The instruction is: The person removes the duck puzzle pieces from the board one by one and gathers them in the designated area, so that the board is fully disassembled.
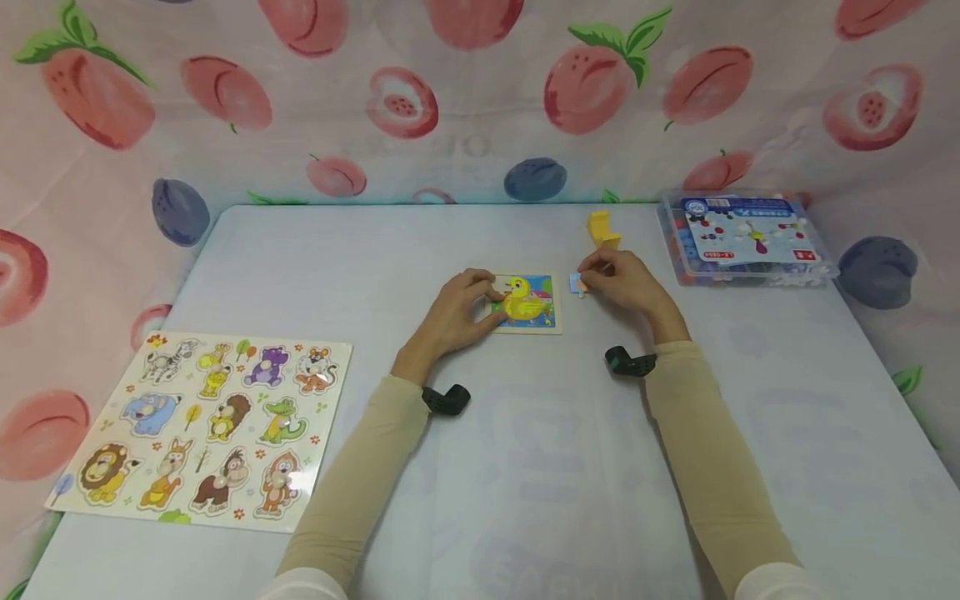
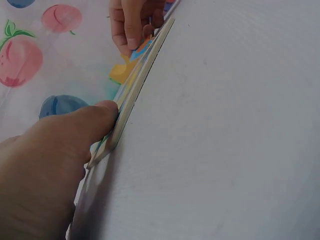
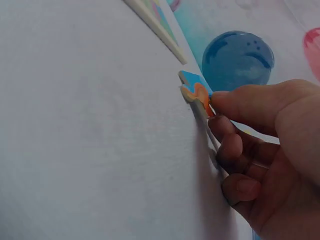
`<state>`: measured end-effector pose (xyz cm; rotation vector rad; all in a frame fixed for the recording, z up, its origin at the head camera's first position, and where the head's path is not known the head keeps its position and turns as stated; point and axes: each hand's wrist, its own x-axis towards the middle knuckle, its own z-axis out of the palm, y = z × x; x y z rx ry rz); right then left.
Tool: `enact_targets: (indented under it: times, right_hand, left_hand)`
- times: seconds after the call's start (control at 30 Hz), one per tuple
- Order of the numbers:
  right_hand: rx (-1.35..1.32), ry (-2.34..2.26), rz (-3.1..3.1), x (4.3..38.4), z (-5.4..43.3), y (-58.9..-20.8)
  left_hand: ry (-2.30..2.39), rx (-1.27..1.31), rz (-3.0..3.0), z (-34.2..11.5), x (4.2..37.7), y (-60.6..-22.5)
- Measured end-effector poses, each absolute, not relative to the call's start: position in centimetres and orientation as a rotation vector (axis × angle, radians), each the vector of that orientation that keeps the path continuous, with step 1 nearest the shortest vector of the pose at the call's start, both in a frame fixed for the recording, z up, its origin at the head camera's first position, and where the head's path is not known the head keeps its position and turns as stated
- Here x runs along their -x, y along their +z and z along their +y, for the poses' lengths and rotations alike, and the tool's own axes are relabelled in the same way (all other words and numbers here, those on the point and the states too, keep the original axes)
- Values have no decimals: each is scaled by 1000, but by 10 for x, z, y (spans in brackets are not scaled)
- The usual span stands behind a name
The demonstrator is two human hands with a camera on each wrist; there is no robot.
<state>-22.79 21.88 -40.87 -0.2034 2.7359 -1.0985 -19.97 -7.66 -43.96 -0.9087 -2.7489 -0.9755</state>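
A small wooden jigsaw puzzle (image 1: 528, 307) with a yellow duck picture lies flat on the table, in front of the person. My left hand (image 1: 459, 310) grips its left end, thumb along the near side and fingers at the far side; in the left wrist view the thumb (image 2: 102, 120) presses against the wooden edge. Just right of the puzzle, my right hand (image 1: 618, 282) pinches a blue and orange jigsaw piece (image 3: 196, 90) between thumb and fingertips. The piece is tilted, close over the table, with its knobbed edge pointing toward the puzzle.
A yellow angled block (image 1: 602, 229) stands beyond the right hand. At the back right sits a clear plastic box (image 1: 750, 237) of coloured parts. An animal peg board (image 1: 217, 429) covers the table's left front. A fruit-print cloth (image 1: 465, 100) hangs behind the table.
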Motion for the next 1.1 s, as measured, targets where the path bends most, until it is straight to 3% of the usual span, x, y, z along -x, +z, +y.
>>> enact_targets:
  times: [1.1]
  right_hand:
    - [234,-1030,2737,225,210,-409]
  left_hand:
    - [-1049,864,-2755,-76,200,-442]
